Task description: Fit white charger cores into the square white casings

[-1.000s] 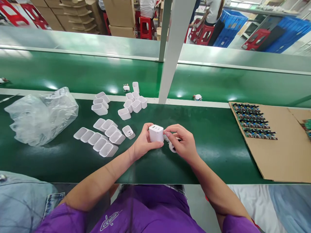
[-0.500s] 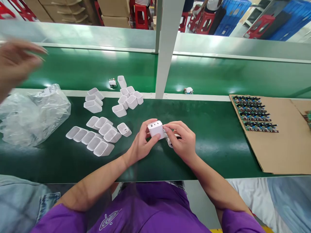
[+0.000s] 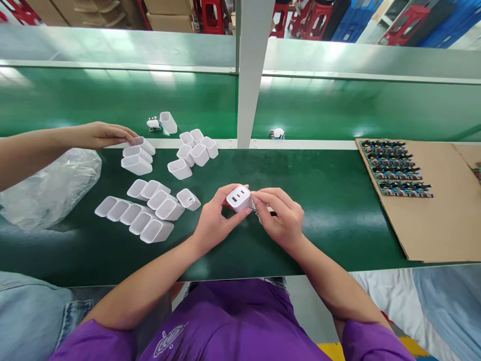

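My left hand (image 3: pixel 212 220) grips a white charger shell (image 3: pixel 239 197) with its port face turned up towards me. My right hand (image 3: pixel 282 215) pinches a small part against the shell's right side, and a second small white piece sits partly hidden under its fingers. Both hands hover just above the green bench (image 3: pixel 338 220). To their left lie several empty white shells in a row (image 3: pixel 137 218), with one more shell (image 3: pixel 188 199) close by.
A co-worker's hand (image 3: pixel 99 134) from the left touches a stack of shells (image 3: pixel 137 158). More shells (image 3: pixel 193 150) cluster near the white post (image 3: pixel 250 75). A clear plastic bag (image 3: pixel 45 188) lies left. Cardboard with circuit boards (image 3: pixel 396 168) lies right.
My left hand has tilted the shell so its ports face up. The co-worker's hand came down from the upper left onto the stacked shells. The view has shifted downwards.
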The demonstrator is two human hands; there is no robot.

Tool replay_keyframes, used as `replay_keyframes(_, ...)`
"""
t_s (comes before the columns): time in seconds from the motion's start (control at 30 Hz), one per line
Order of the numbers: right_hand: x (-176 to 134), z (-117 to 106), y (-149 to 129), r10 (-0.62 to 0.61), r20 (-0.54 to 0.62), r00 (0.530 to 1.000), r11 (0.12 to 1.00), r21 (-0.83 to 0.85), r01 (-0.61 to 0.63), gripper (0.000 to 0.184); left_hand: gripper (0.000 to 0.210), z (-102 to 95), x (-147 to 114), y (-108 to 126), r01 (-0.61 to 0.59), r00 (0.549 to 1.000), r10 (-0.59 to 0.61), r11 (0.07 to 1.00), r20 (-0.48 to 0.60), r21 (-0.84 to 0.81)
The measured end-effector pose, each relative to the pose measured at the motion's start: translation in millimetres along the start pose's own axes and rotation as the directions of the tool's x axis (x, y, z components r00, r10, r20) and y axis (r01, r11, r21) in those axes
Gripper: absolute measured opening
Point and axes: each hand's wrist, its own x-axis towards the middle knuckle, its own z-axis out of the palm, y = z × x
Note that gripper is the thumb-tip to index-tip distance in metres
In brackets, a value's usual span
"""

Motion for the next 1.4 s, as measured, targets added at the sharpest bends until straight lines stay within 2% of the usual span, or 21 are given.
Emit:
replay_keyframes(0.2, -1.7, 1.4, -2.0, 0.009, 0.004, 1.0, 1.0, -0.028, -0.009, 0.012, 0.045, 2.4, 0.4, -2.8, -0.193, 0.971, 0.221, 0.951, -0.092, 0.242)
replay_keyframes(0.4, -10.8, 10.0, -6.7, -0.023, -0.001, 1.0, 0.998, -0.06, 0.023, 0.02, 0.042, 3.5, -0.2, -9.1, -0.263, 0.925, 0.355, 0.858, -0.138, 0.442)
replay_keyframes(0.47, -13.0, 12.2, -8.8, -0.01, 0.024, 1.0, 0.999, -0.053, 0.011, 0.024, 0.04, 1.7, 0.4, -8.5, -0.242, 0.926, 0.344, 0.857, -0.154, 0.456)
replay_keyframes(0.53, -11.7, 12.5, -8.9, 0.12, 0.081, 0.989, 0.989, 0.074, -0.126, 0.024, 0.039, -0.6, 1.8, -6.2, -0.148, 0.96, 0.227, 0.908, -0.164, 0.392)
replay_keyframes(0.57, -9.5, 11.9, -7.6, 0.228, 0.142, 0.963, 0.952, 0.174, -0.251, 0.023, 0.04, -1.7, 3.0, -4.6, -0.074, 0.98, 0.127, 0.946, -0.152, 0.315)
replay_keyframes(0.6, -6.3, 11.1, -5.1, 0.346, 0.216, 0.913, 0.875, 0.277, -0.397, 0.021, 0.041, -2.7, 4.3, -3.0, 0.013, 0.993, 0.01, 0.979, -0.114, 0.203)
replay_keyframes(0.63, -2.3, 10.1, -1.5, 0.458, 0.288, 0.841, 0.757, 0.369, -0.539, 0.019, 0.042, -3.6, 5.8, -1.5, 0.109, 0.993, -0.106, 0.992, -0.052, 0.061)
replay_keyframes(0.7, 6.7, 8.3, 7.6, 0.635, 0.392, 0.666, 0.459, 0.502, -0.733, 0.021, 0.042, -4.9, 8.9, 0.9, 0.292, 0.956, -0.273, 0.929, 0.111, -0.229)
replay_keyframes(0.73, 11.0, 7.5, 12.3, 0.696, 0.42, 0.583, 0.316, 0.549, -0.773, 0.024, 0.041, -5.4, 10.5, 1.7, 0.361, 0.932, -0.318, 0.867, 0.176, -0.343)
replay_keyframes(0.8, 18.0, 6.3, 18.9, 0.759, 0.474, 0.446, 0.087, 0.605, -0.791, 0.031, 0.038, -6.1, 13.2, 2.7, 0.443, 0.896, -0.372, 0.757, 0.24, -0.48)
replay_keyframes(0.87, 21.4, 4.6, 19.6, 0.722, 0.591, 0.359, -0.06, 0.571, -0.819, 0.035, 0.036, -6.6, 14.9, 3.0, 0.47, 0.882, -0.406, 0.707, 0.24, -0.528)
replay_keyframes(0.9, 21.6, 3.4, 17.5, 0.674, 0.652, 0.347, -0.088, 0.537, -0.839, 0.036, 0.035, -6.8, 15.3, 2.9, 0.474, 0.879, -0.414, 0.703, 0.236, -0.53)
replay_keyframes(0.93, 20.8, 2.0, 14.3, 0.621, 0.695, 0.363, -0.075, 0.514, -0.855, 0.036, 0.034, -7.0, 15.3, 2.8, 0.473, 0.879, -0.416, 0.711, 0.232, -0.52)
replay_keyframes(0.97, 19.1, 0.7, 10.3, 0.581, 0.703, 0.411, -0.016, 0.514, -0.857, 0.035, 0.033, -7.0, 14.8, 2.7, 0.471, 0.882, -0.411, 0.727, 0.232, -0.5)
replay_keyframes(1.0, 16.8, -0.5, 6.2, 0.562, 0.67, 0.485, 0.083, 0.538, -0.839, 0.034, 0.032, -7.0, 14.0, 2.7, 0.467, 0.884, -0.402, 0.747, 0.237, -0.474)
replay_keyframes(1.1, 8.3, -1.5, -2.7, 0.544, 0.397, 0.74, 0.491, 0.564, -0.664, 0.023, 0.031, -5.7, 9.6, 3.6, 0.452, 0.889, -0.373, 0.812, 0.266, -0.37)
replay_keyframes(1.17, 3.4, 0.2, -3.9, 0.463, 0.229, 0.856, 0.713, 0.478, -0.514, 0.017, 0.03, -4.1, 6.5, 4.6, 0.444, 0.886, -0.369, 0.847, 0.279, -0.292)
replay_keyframes(1.2, 1.6, 1.4, -3.4, 0.409, 0.18, 0.895, 0.784, 0.432, -0.445, 0.016, 0.03, -3.2, 5.3, 5.1, 0.439, 0.886, -0.368, 0.861, 0.284, -0.255)
replay_keyframes(1.27, -0.5, 3.6, -1.3, 0.313, 0.126, 0.941, 0.866, 0.368, -0.338, 0.017, 0.028, -1.8, 4.1, 5.7, 0.418, 0.89, -0.354, 0.886, 0.289, -0.203)
replay_keyframes(1.4, -0.5, 5.2, 1.9, 0.262, 0.108, 0.959, 0.901, 0.329, -0.283, 0.02, 0.025, -1.0, 4.7, 5.3, 0.353, 0.911, -0.301, 0.922, 0.28, -0.157)
